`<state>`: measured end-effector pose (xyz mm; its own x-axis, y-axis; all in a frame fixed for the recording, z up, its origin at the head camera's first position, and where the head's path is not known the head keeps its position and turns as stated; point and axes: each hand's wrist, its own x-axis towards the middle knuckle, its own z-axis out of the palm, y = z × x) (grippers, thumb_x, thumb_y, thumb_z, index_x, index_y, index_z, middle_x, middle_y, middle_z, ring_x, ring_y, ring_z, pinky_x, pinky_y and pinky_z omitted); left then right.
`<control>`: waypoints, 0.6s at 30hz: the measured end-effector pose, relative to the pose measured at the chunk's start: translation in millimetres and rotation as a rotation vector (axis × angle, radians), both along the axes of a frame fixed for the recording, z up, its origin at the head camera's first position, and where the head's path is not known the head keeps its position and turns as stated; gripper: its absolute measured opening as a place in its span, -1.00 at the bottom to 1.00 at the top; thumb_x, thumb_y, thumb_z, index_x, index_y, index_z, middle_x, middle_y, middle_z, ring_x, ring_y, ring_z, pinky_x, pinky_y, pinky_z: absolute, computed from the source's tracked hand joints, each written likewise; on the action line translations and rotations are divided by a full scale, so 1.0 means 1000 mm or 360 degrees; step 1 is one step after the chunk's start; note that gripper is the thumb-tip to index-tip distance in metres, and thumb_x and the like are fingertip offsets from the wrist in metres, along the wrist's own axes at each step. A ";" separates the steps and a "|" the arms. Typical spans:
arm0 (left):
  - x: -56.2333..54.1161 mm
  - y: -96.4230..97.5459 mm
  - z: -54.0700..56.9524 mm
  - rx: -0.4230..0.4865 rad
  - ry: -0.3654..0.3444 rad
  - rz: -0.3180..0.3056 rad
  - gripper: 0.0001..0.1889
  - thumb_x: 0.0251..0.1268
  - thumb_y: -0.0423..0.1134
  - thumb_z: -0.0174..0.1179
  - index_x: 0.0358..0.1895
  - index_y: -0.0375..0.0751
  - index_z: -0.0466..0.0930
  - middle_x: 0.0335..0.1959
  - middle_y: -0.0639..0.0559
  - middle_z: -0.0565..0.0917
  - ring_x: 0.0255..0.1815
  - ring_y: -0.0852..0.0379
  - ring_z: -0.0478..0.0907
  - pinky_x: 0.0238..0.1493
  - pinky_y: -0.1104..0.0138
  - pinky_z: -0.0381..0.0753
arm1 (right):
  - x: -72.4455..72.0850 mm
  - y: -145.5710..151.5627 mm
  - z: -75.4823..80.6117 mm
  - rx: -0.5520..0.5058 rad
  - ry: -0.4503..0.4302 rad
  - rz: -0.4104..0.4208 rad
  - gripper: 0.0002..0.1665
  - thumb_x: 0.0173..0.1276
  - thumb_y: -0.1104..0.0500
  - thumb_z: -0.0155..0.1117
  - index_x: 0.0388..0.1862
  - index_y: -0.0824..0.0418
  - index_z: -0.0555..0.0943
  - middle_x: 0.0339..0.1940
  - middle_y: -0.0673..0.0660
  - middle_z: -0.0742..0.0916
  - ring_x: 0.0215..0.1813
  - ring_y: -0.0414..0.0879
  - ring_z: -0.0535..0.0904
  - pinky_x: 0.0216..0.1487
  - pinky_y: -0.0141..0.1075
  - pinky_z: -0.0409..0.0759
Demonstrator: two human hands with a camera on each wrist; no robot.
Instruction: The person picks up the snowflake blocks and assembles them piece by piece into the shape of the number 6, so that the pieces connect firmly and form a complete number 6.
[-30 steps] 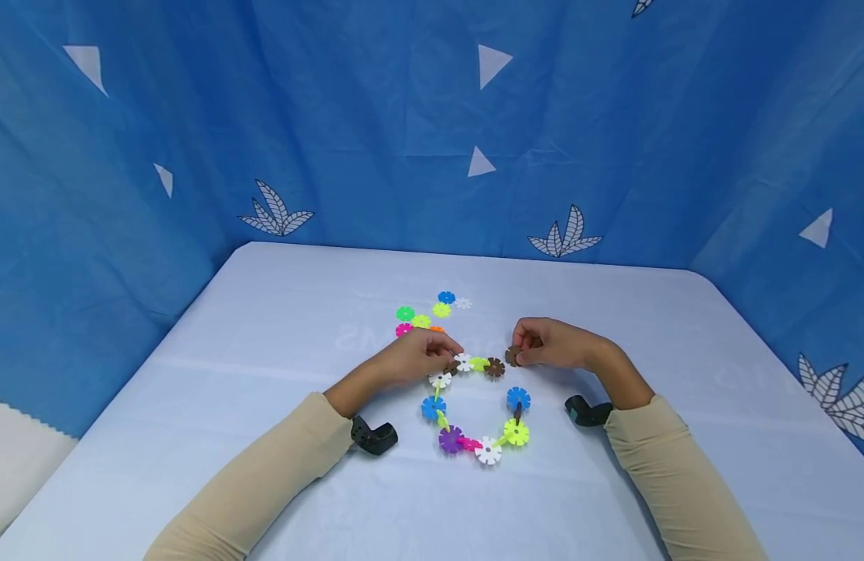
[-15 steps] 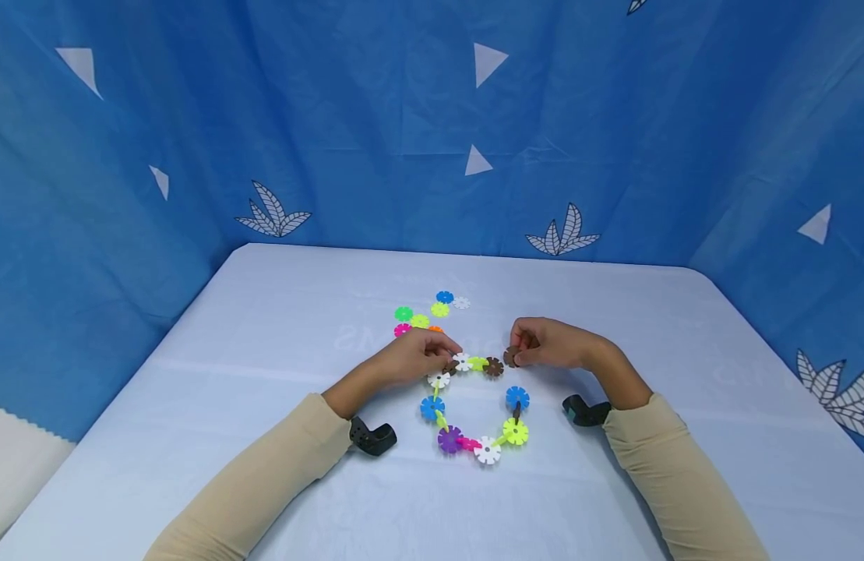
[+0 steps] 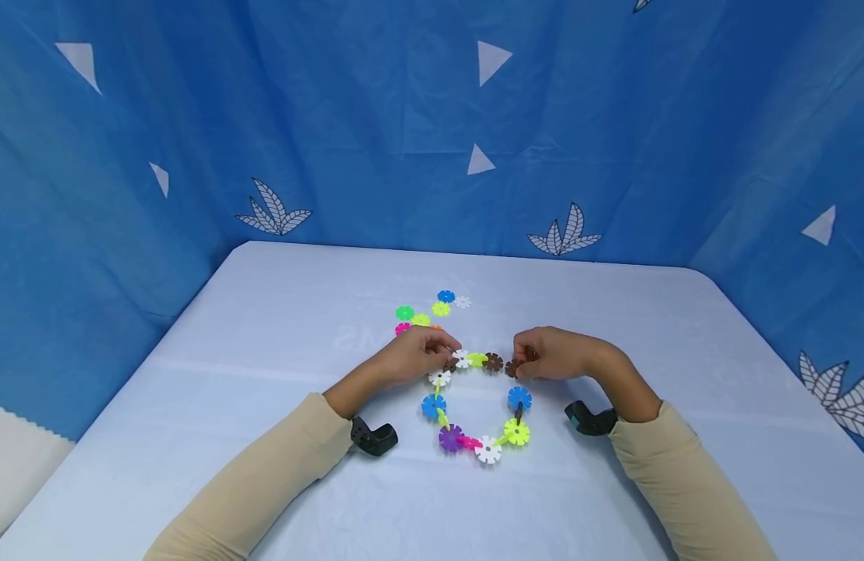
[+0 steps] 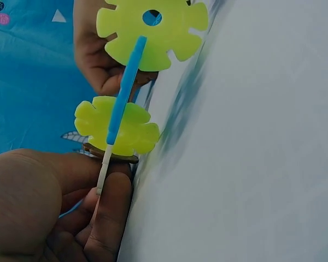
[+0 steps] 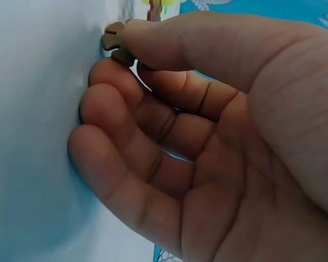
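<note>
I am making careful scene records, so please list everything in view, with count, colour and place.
Table: 1, white, across the lower view
Disc chain: 1, multicoloured, mid-table, with a gap at far right
Held disc: 1, brown, near that gap
Loose discs: at least 7 (two yellow; blue, white, green, pink, orange), beyond the chain
Curtain: blue, white-patterned, behind and at both sides
Pale area: 1, off-white, lower left edge
Wrist devices: 2, black, one at each wrist
Sleeves: 2, beige, lower left and right
Left hand: 1, bare, pinching the chain
Right hand: 1, bare, pinching the held disc
</note>
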<state>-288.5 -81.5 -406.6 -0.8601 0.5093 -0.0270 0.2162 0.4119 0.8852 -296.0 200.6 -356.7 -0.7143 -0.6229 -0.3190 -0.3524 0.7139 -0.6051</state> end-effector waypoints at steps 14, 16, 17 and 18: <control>-0.001 -0.007 0.007 -0.0026 -0.0140 -0.0185 -0.79 0.50 -0.23 0.17 0.02 -0.22 0.70 -0.25 0.03 0.69 -0.32 0.09 0.65 -0.17 0.26 0.64 | 0.010 -0.030 -0.004 -0.0046 0.0350 0.0039 -0.80 0.37 0.24 0.42 -0.36 0.09 0.54 -0.55 -0.04 0.55 -0.42 -0.14 0.48 -0.40 -0.30 0.46; -0.001 -0.007 0.007 0.0002 -0.0152 -0.0176 -0.74 0.52 -0.19 0.17 0.10 -0.24 0.66 -0.23 0.00 0.69 -0.33 0.04 0.67 -0.15 0.22 0.66 | 0.012 -0.034 -0.004 -0.0061 0.0384 0.0050 -0.80 0.38 0.24 0.41 -0.36 0.09 0.54 -0.56 -0.05 0.55 -0.44 -0.16 0.47 -0.41 -0.30 0.45; -0.001 -0.007 0.006 -0.0009 -0.0135 -0.0161 -0.71 0.53 -0.16 0.16 0.14 -0.22 0.65 -0.19 0.02 0.69 -0.29 0.07 0.67 -0.12 0.23 0.64 | 0.013 -0.036 -0.005 -0.0057 0.0393 0.0045 -0.80 0.38 0.23 0.41 -0.37 0.08 0.54 -0.56 -0.06 0.55 -0.45 -0.16 0.46 -0.42 -0.31 0.44; -0.001 -0.007 0.006 -0.0017 -0.0118 -0.0147 -0.69 0.54 -0.14 0.15 0.17 -0.21 0.64 -0.17 0.03 0.69 -0.25 0.08 0.65 -0.08 0.22 0.63 | 0.014 -0.037 -0.005 -0.0058 0.0402 0.0048 -0.80 0.38 0.23 0.41 -0.36 0.09 0.54 -0.56 -0.06 0.55 -0.47 -0.17 0.46 -0.43 -0.31 0.44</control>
<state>-289.3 -88.2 -400.1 -0.8050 0.5857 -0.0945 0.1880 0.4029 0.8957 -281.6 163.2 -362.1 -0.7494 -0.6529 -0.1097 -0.5166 0.6803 -0.5200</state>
